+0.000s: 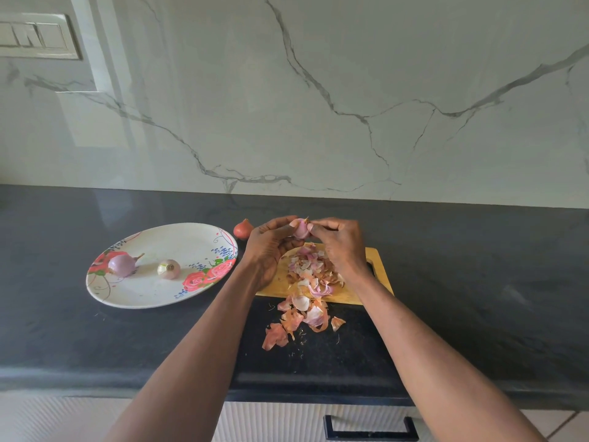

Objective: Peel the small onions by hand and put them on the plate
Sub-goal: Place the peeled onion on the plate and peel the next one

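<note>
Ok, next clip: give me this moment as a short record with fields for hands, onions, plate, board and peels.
left hand: holds the onion in hand
right hand: pinches skin at that onion's top
plate: two peeled onions, apart
unpeeled onion: on counter behind plate
cutting board: under the hands
peels: heaped on board, spilling onto counter
</note>
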